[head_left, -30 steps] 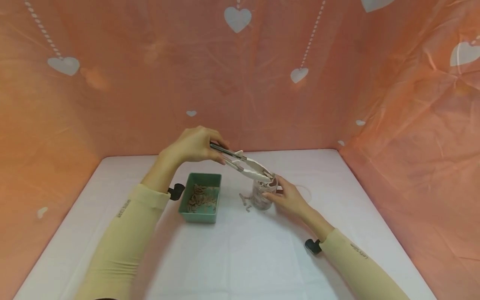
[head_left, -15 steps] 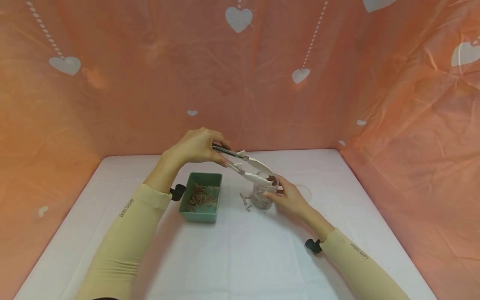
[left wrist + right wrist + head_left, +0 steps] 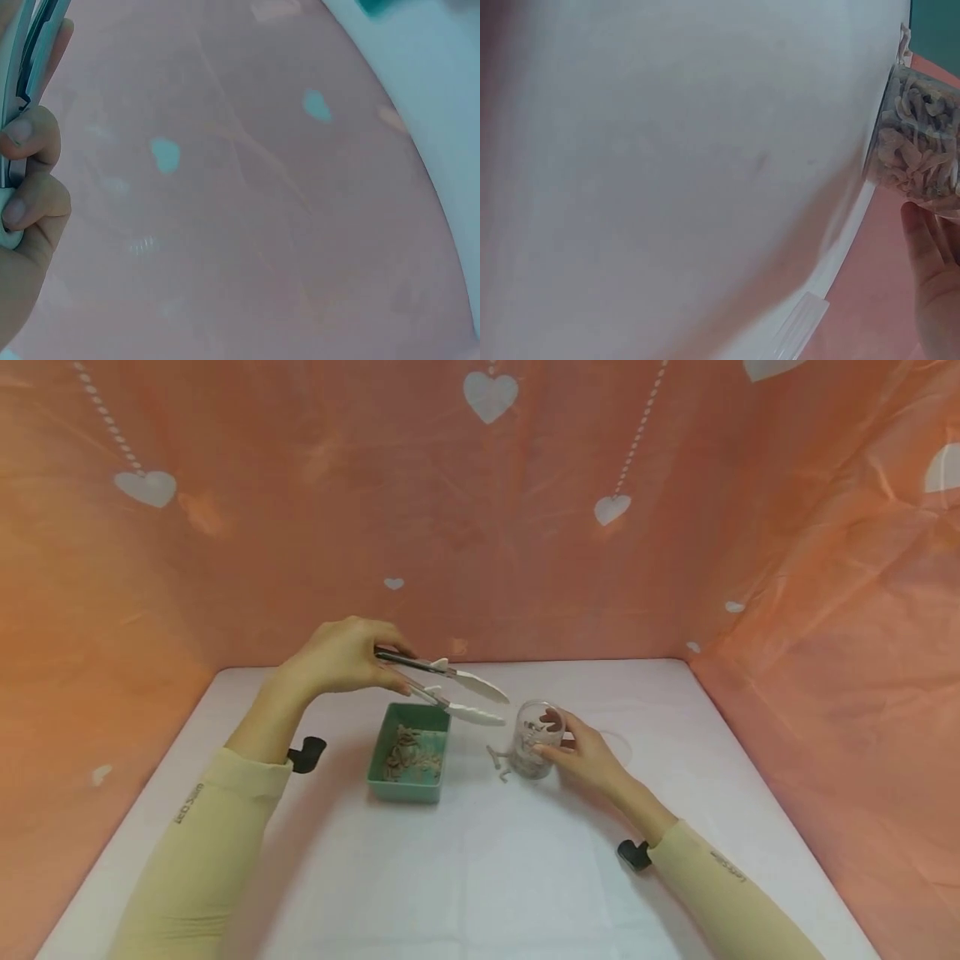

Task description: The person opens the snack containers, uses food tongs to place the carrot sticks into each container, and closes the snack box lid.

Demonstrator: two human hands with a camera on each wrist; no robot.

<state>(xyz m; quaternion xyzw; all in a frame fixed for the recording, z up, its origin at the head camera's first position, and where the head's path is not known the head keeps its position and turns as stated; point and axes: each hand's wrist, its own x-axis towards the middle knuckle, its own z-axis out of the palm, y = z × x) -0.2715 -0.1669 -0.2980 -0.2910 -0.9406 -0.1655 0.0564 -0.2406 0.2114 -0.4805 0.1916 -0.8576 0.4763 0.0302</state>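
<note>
In the head view my left hand (image 3: 341, 656) grips metal tongs (image 3: 478, 718) with white tips. The tips are spread apart above the gap between the green tray and the jar, with nothing visible between them. The left wrist view has the fingers (image 3: 41, 202) curled round the tongs' handle at the left edge. My right hand (image 3: 581, 753) holds the side of a clear jar (image 3: 527, 764), which stands upright on the table. Brownish strip-like pieces (image 3: 915, 142) fill the jar's lower part in the right wrist view. More such pieces lie in the green tray (image 3: 405, 792).
Several loose brownish pieces (image 3: 496, 758) lie on the white table (image 3: 480, 868) just left of the jar. A clear ring-shaped item, perhaps a lid (image 3: 621, 748), lies behind the right hand. An orange curtain (image 3: 420, 510) with white hearts encloses the back and sides.
The tongs were at the jar's mouth with pieces near their tips. My left hand has drawn them back left, and the tips are spread wider. The right hand still holds the jar.
</note>
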